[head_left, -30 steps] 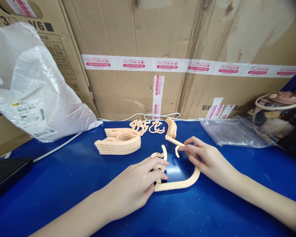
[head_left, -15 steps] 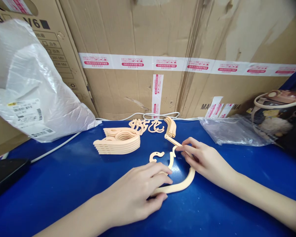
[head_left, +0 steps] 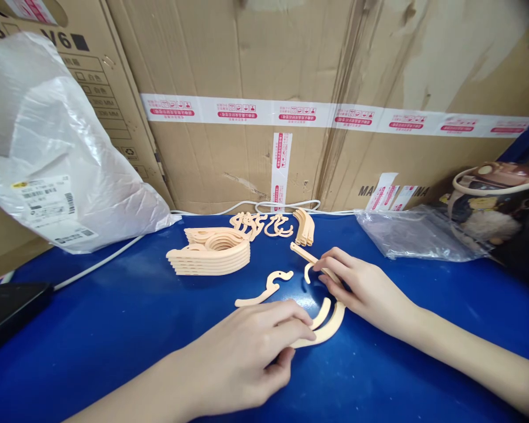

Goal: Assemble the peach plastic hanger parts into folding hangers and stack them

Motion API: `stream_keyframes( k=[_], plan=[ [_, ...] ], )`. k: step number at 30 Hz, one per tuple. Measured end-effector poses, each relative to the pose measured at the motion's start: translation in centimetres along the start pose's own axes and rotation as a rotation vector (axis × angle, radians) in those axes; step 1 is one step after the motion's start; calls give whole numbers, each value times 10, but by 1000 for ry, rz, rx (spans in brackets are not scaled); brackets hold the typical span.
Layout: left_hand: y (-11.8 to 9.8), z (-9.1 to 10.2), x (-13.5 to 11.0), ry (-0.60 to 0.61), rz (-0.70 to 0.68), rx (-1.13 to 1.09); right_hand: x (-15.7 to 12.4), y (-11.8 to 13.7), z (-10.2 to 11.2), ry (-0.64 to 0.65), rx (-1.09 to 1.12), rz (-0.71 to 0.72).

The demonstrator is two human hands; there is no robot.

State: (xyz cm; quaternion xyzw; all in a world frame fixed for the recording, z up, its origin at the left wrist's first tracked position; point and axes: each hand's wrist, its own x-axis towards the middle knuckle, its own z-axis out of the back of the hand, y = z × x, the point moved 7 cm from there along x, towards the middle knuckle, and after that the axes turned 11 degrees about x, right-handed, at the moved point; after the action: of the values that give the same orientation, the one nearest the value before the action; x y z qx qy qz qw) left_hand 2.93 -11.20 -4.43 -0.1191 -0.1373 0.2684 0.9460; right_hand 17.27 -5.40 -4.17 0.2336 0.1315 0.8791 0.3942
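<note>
My left hand has its thumb and fingers closed on the left end of a long curved beige hanger arm. A shorter curved hanger arm lies along its inner side, its lower end at my left fingertips. My right hand grips a straight hanger bar, which points up and left from the fingers. A small hook-shaped end shows beside the right fingertips. The far end of the long arm runs up under my right hand, where the join is hidden. Between the hands and the stack lies a loose hanger hook piece.
A stack of beige hangers stands left of centre. Several small hooks and a bundle of curved arms lie farther back. Cardboard boxes wall the rear. A white bag, clear plastic bag and black object flank the area.
My left hand has shifted slightly right. The shorter curved arm has moved down and right, away from the small hook, to lie inside the long arm. More of the loose hook piece shows.
</note>
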Motion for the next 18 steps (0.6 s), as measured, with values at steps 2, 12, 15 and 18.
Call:
stream_keyframes(
  k=[2, 12, 15, 18],
  plan=[
    [-1, -2, 0, 18, -2, -14, 0, 1, -2, 9, 9, 10],
    [-10, 9, -1, -79, -102, 130, -3, 18, -9, 114, 56, 226],
    [-12, 8, 0, -72, -119, 167, -6, 25, -13, 163, 129, 265],
    [-13, 3, -1, -14, -123, 174, -7, 29, -15, 182, 204, 233]
  ],
)
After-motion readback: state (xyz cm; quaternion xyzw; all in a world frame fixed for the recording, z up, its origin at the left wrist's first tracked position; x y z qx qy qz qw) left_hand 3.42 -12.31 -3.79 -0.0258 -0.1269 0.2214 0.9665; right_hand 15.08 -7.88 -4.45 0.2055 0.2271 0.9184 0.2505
